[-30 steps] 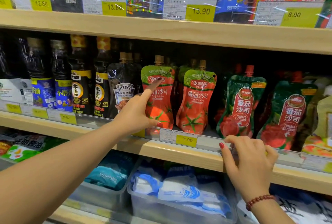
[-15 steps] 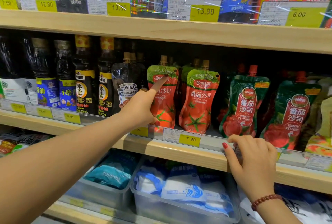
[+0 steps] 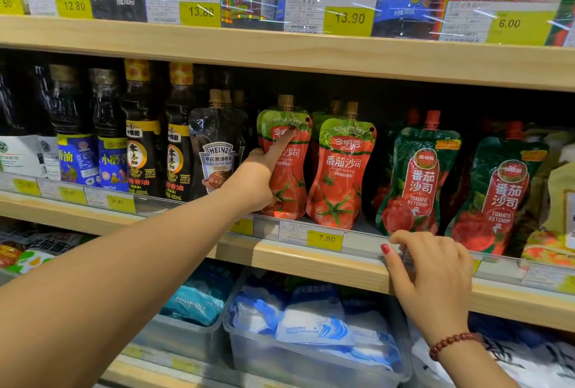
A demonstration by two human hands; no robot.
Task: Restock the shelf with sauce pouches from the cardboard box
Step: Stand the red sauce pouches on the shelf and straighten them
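Two red tomato sauce pouches with green tops stand side by side on the middle shelf (image 3: 295, 258). My left hand (image 3: 252, 182) reaches in, and its outstretched index finger presses on the upper front of the left pouch (image 3: 292, 191). The other fingers are curled, not wrapped around it. The right pouch (image 3: 340, 169) stands untouched next to it. My right hand (image 3: 435, 275) is curled over the clear price rail (image 3: 357, 243) at the shelf's front edge, below a dark green ketchup pouch (image 3: 417, 182). No cardboard box is in view.
Left of the pouches stand a Heinz black pepper sauce pouch (image 3: 214, 163) and dark bottles (image 3: 140, 154). Another green ketchup pouch (image 3: 497, 194) stands to the right. The upper shelf (image 3: 280, 48) holds bottles and pouches. Clear bins (image 3: 311, 356) of blue-white bags sit below.
My left index finger has slid up the left red pouch toward its green top. My right hand has stayed on the price rail.
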